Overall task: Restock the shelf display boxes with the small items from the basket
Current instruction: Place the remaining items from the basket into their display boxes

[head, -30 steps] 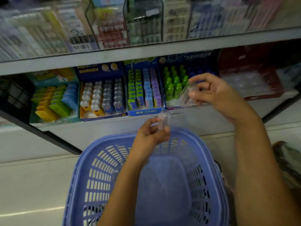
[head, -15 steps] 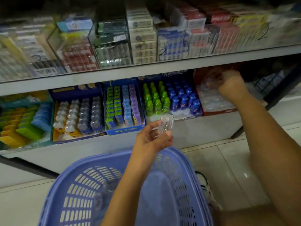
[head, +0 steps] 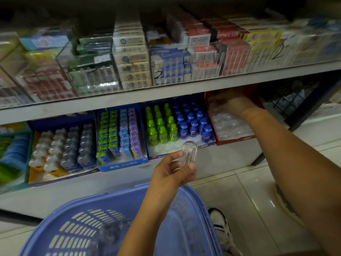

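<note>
the right hand (head: 228, 102) reaches into the red display box (head: 238, 139) under the shelf edge; its fingers are lost in shadow and blur, so whether they hold anything cannot be told. the clear pieces (head: 227, 126) in that box melt into one pale mass. the clear item (head: 189, 153) pinched by the left hand (head: 171, 170) is too see-through to identify. the blue basket (head: 190, 224) is cut off by the bottom edge, and the clear smear (head: 112, 231) inside it cannot be made out. print on the upper shelf packs (head: 132, 58) is unreadable. the green and blue box (head: 11, 154) runs off the left edge. a shoe (head: 220, 226) is half hidden behind the basket
</note>
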The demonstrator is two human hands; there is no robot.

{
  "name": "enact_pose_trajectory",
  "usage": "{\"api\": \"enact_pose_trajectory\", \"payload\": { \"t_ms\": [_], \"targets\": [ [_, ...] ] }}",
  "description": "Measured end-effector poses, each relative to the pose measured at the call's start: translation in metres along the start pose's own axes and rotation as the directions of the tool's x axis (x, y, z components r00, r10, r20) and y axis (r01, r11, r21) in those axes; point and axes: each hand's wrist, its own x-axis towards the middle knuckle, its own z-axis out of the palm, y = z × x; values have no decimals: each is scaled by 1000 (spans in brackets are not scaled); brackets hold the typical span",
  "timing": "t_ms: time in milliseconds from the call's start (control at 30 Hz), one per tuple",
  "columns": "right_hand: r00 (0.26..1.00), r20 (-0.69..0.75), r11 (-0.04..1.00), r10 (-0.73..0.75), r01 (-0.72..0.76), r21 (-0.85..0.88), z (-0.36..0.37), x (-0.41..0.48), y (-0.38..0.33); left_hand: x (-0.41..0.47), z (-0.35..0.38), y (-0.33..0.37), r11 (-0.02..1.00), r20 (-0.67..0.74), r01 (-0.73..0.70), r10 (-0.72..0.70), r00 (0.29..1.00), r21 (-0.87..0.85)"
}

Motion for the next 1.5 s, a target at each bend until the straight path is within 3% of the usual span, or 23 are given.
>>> {"api": "enact_pose_trajectory", "payload": {
  "t_ms": [200, 267, 333, 400, 500, 567, 667, 800, 900, 1067, 1200, 1267, 1333, 1433, 1500],
  "targets": [
    [991, -109, 996, 80, -74, 53, 16, -12, -4, 6, 14, -1, 995, -19, -45, 47, 999, 85],
    [970, -225, 996, 88, -81, 43, 18, -22, -16, 8, 23, -1, 981, -67, -95, 108, 992, 171],
    [914, -385, 985, 130, -75, 155, 20, -38, -35, 11, 31, 0, 947, -108, -159, 195, 975, 280],
    [919, -313, 888, 239, -76, 453, 25, -64, -54, 15, 39, 2, 900, -139, -226, 295, 945, 372],
    [985, -50, 768, 163, -95, 633, 37, -111, -78, 19, 47, 6, 830, -132, -344, 438, 889, 439],
    [988, -87, 687, 129, -26, 727, 40, -133, -86, 23, 48, 6, 778, -105, -389, 498, 861, 494],
    [980, -141, 680, 143, 6, 733, 32, -149, -87, 30, 50, 5, 701, -51, -432, 553, 831, 567],
    [965, -221, 794, 145, 20, 608, 29, -148, -84, 42, 64, 9, 643, 57, -473, 556, 829, 603],
    [934, -290, 753, 207, 38, 657, 25, -143, -77, 53, 76, 12, 571, 121, -517, 589, 799, 638],
    [923, -282, 802, 262, -46, 596, 15, -124, -56, 75, 92, 10, 509, 136, -508, 600, 788, 695],
    [880, -241, 638, 409, -87, 765, 8, -101, -32, 91, 109, 6, 441, 202, -497, 562, 802, 747],
    [782, -348, 659, 517, -104, 745, 6, -82, -15, 96, 117, 1, 330, 314, -481, 448, 837, 812],
    [715, -454, 739, 532, -130, 661, 7, -59, 0, 96, 118, -8, 148, 453, -512, 308, 837, 846],
    [773, -502, 902, 389, -207, 380, 17, -31, 10, 96, 108, -23, -173, 565, -542, 128, 815, 822],
    [828, -475, 935, 297, -151, 322, 22, -21, 11, 96, 101, -29, -298, 578, -536, 72, 813, 790]
  ]
}}
